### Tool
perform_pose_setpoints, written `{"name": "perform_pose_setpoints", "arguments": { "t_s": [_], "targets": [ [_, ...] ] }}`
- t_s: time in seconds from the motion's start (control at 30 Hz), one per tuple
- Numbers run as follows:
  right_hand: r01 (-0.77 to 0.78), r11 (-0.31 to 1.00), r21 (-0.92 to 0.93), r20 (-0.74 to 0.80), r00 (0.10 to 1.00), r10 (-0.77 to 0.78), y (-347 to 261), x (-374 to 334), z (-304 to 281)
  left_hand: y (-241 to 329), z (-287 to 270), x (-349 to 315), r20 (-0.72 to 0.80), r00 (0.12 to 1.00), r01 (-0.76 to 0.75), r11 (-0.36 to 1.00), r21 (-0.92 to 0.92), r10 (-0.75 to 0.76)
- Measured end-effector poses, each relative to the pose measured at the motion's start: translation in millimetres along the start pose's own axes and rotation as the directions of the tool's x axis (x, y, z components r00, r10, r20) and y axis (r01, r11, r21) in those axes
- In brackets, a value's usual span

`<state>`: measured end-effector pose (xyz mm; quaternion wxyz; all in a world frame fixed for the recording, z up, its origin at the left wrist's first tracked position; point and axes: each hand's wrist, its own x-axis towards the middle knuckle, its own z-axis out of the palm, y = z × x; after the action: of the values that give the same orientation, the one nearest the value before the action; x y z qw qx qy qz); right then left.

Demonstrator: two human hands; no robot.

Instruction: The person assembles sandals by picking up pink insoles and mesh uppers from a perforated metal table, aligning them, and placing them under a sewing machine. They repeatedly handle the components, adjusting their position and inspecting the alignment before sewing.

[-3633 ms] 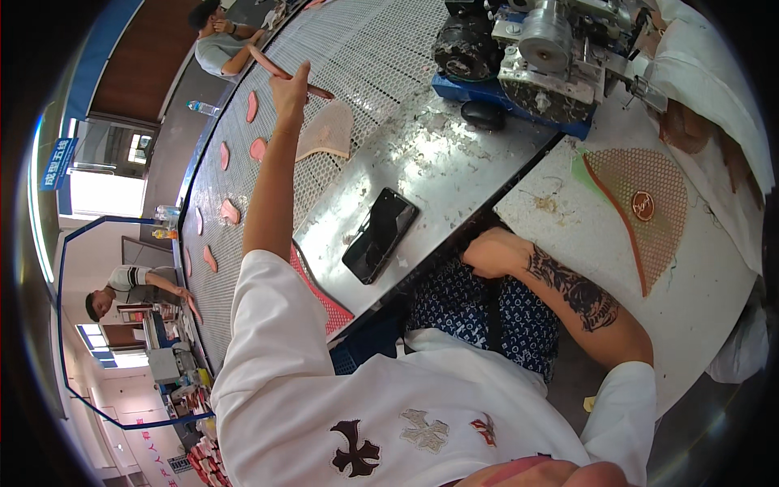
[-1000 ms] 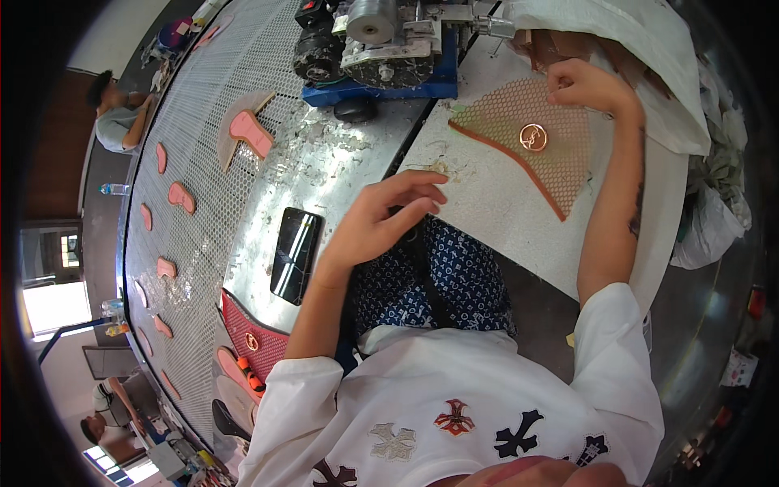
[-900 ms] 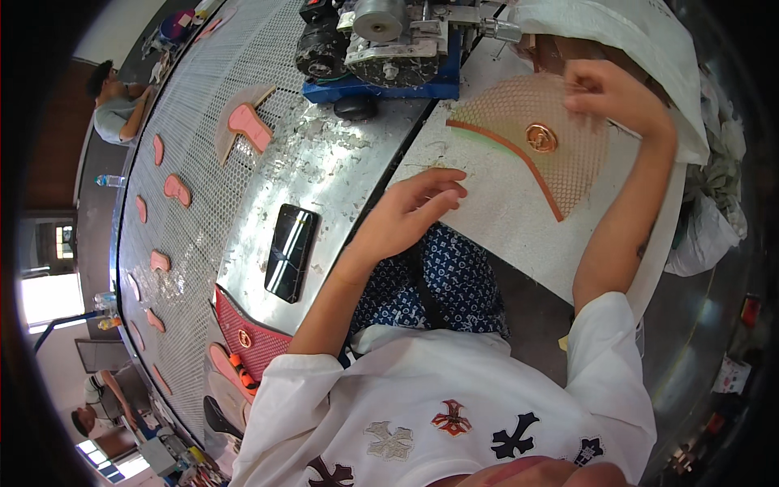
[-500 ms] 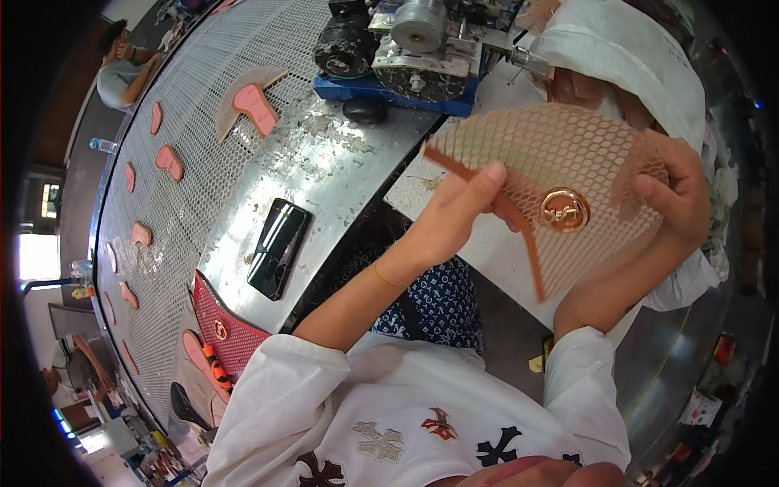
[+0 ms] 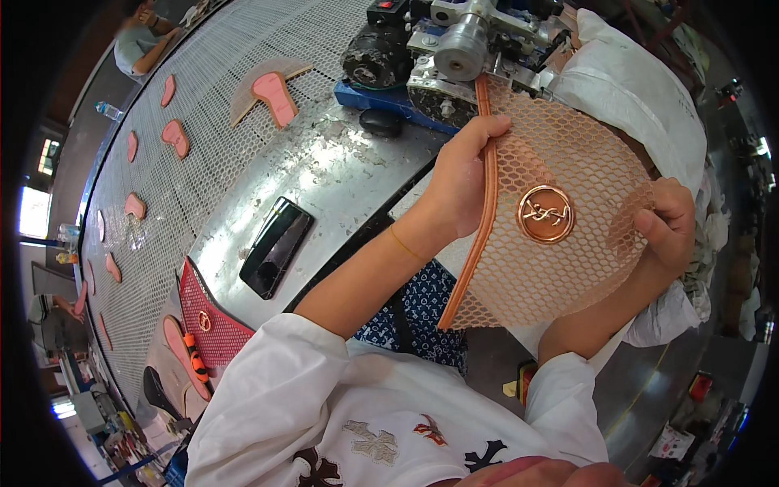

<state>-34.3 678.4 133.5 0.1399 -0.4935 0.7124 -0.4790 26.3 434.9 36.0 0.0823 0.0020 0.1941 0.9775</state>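
A tan mesh shoe upper (image 5: pixel 560 280) with a brown bound edge and a round gold emblem hangs between my hands. My left hand (image 5: pixel 471 174) pinches the bound edge, thumb on top and fingers behind the mesh. At the opposite side, my right hand (image 5: pixel 672 223) grips the unbound mesh with bent fingers. The emblem faces up toward me. Just beyond the upper stands a small machine (image 5: pixel 458 61) with a metal roller and a blue base; the far tip of the bound edge overlaps it in view.
A black phone (image 5: pixel 276 247) lies on the metal tabletop (image 5: pixel 333 174). Left of it are a red mesh upper (image 5: pixel 213 316) and an orange-and-black cutter (image 5: pixel 195 357). Pink insole pieces (image 5: pixel 174 138) lie along a mesh-patterned conveyor. A white sack (image 5: pixel 641 89) stands at right; a person (image 5: pixel 138 45) sits far left.
The mesh upper has turned: its bound edge now stands steeper and its emblem faces me more squarely. My left hand has shifted up along with it. The view has swung slightly.
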Motion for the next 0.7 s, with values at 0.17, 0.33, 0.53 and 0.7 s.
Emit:
{"name": "perform_pose_setpoints", "arguments": {
  "t_s": [0.17,0.33,0.53,0.7],
  "targets": [
    [-0.134,0.991,0.007,0.002,0.991,0.134,3.0,16.0,8.6,13.8,-8.8,-2.4,-0.051,0.988,-0.15,0.989,-0.016,0.149],
    [-0.253,0.96,0.12,-0.047,0.964,0.26,15.5,45.5,36.8,30.1,-11.6,-38.5,-0.153,0.958,-0.189,0.937,0.293,0.241],
    [-0.299,0.934,0.196,-0.036,0.95,0.311,27.0,74.0,64.9,32.2,-47.0,-76.7,-0.101,0.938,-0.239,0.828,0.506,0.333],
    [-0.276,0.952,0.132,-0.057,0.957,0.285,34.7,71.4,71.4,7.1,-48.7,-96.7,-0.004,0.935,-0.216,0.578,0.787,0.355]
  ]
}}
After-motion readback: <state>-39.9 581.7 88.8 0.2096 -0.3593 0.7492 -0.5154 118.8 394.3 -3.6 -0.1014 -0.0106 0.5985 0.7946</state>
